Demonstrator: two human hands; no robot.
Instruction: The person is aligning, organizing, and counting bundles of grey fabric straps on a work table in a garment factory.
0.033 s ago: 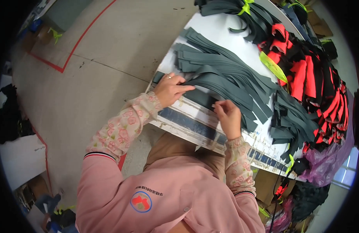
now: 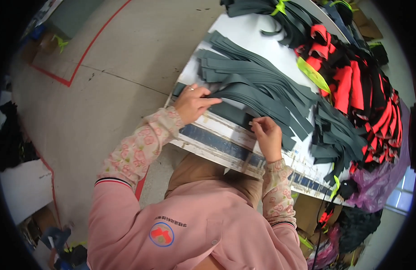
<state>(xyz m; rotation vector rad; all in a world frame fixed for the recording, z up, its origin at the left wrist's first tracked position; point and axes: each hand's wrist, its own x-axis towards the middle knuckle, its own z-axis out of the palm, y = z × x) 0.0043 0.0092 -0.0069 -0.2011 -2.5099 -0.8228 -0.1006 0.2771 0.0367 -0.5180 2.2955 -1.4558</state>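
Note:
Along the table's near edge lies a single dark grey-green fabric strip (image 2: 232,113). My left hand (image 2: 191,105) rests over its left part with the index finger stretched out, pointing right. At the strip's right end, my right hand (image 2: 268,138) pinches a small pale tab (image 2: 250,123) between thumb and finger. Just beyond both hands spreads a fanned pile of similar grey-green strips (image 2: 257,92), partly overlapping the single strip. Whether the tab is fixed to the strip is too small to tell.
The white table (image 2: 280,58) has a worn, taped near edge. Red-and-black fabric pieces (image 2: 352,90) are heaped at the right, beside a neon yellow band (image 2: 313,75) and a purple plastic bag (image 2: 374,184). More strips (image 2: 336,132) lie at the table's right.
The whole view has shifted slightly. Both hands keep nearly the same pose over the strip, and the right still pinches the tab.

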